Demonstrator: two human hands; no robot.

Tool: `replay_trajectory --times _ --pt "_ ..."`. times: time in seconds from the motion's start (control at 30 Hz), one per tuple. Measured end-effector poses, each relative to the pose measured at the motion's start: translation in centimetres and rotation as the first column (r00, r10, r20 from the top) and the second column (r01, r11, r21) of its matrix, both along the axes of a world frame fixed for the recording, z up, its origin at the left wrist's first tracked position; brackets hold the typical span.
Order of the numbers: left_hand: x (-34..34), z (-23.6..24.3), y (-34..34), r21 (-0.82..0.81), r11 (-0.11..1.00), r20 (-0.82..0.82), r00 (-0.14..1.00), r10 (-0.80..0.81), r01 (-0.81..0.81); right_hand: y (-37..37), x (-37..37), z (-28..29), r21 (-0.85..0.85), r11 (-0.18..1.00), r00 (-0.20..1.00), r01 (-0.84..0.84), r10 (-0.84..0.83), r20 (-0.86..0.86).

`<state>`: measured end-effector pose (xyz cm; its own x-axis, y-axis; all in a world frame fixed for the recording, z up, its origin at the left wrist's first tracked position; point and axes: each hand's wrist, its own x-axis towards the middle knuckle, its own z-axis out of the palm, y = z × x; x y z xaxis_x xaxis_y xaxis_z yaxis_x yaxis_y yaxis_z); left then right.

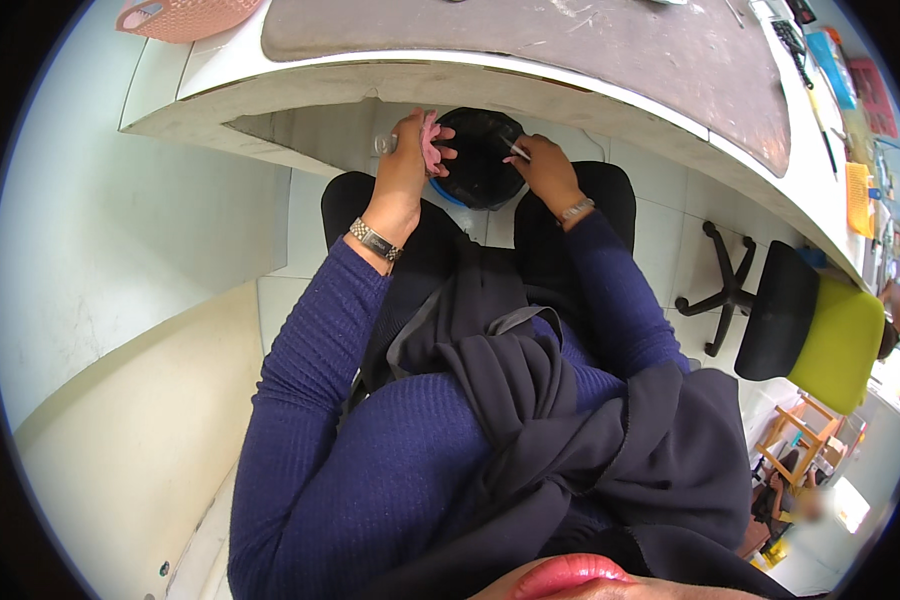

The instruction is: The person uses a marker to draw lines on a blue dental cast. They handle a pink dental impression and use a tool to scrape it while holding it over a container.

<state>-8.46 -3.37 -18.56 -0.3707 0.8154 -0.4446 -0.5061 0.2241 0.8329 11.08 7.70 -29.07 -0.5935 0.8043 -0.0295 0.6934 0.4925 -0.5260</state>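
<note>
Below the desk edge, my left hand (pixel 406 168) is closed round a pink piece with a wavy, scalloped edge (pixel 431 145). A small clear round object (pixel 385 145) pokes out on the outer side of the same hand; what it belongs to is hidden. My right hand (pixel 548 172) pinches a slim, pale stick-like tool (pixel 516 149), its kind too small to make out. Between and beneath both hands stands a bin lined with a black bag (pixel 478 185), a bit of blue rim showing on its left side.
The white desk (pixel 390 72) with a grey-brown mat (pixel 530 35) curves above my hands. A pink basket (pixel 195 18) sits at its far left. My knees flank the bin. To the right is a green and black swivel chair (pixel 820 330); a person is at the right rim.
</note>
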Motion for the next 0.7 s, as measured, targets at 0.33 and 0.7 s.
replay_trajectory --times 0.33,0.7 --pt "0.0 1.2 -0.5 -0.077 0.995 -0.095 0.993 -0.065 0.057 -4.1 -3.5 -13.5 -0.443 0.876 0.906 -0.191 0.331 0.263" --pt "-0.9 0.7 -1.3 -0.146 0.987 -0.165 0.981 -0.098 0.074 -4.4 -5.2 -19.8 -0.636 0.769 0.895 -0.069 0.329 0.300"
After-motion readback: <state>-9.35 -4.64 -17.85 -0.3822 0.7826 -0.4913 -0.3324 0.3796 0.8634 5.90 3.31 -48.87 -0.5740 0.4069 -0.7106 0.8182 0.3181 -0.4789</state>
